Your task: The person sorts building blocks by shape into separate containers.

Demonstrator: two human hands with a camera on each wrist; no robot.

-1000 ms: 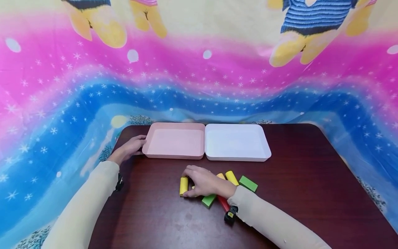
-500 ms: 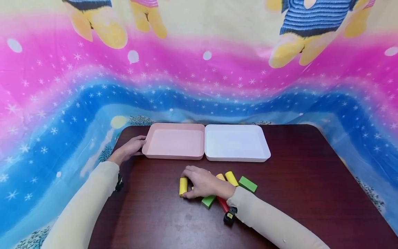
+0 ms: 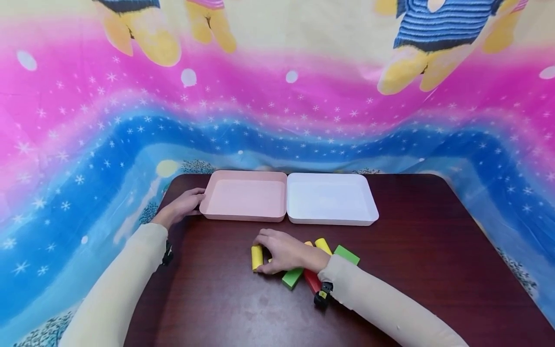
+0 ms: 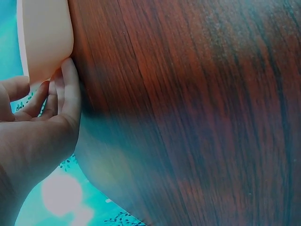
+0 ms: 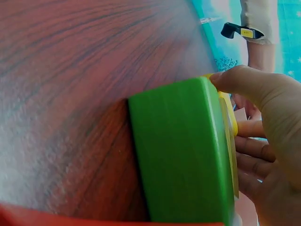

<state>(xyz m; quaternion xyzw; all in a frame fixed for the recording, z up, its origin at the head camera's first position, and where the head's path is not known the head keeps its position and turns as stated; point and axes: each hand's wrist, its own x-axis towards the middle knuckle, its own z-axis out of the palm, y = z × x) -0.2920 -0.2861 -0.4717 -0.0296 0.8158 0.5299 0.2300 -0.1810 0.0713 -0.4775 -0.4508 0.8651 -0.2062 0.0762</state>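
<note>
Between the thumb and fingers of my right hand (image 3: 284, 253), a yellow cylinder block (image 3: 257, 259) is pinched end to end, close over the table. In the right wrist view the thumb tip touches its near end, and a green block (image 5: 181, 155) hides much of it. Straight, relaxed fingers of my left hand (image 3: 184, 205) touch the left end of a pink tray (image 3: 243, 217). The left wrist view shows those fingertips against the tray's outer wall (image 4: 49, 37). Under and beside my right hand lie a green block (image 3: 292, 278) and a red block (image 3: 312, 280).
A white tray (image 3: 331, 222) stands against the pink tray's right side at the back of the dark wooden table (image 3: 208, 299). Right of my right wrist lie another yellow cylinder (image 3: 323, 246) and a green block (image 3: 347, 254). A printed cloth (image 3: 277, 111) hangs behind the table.
The view has shifted very slightly. Both hands keep their places, the right at the yellow cylinder and the left at the pink tray.
</note>
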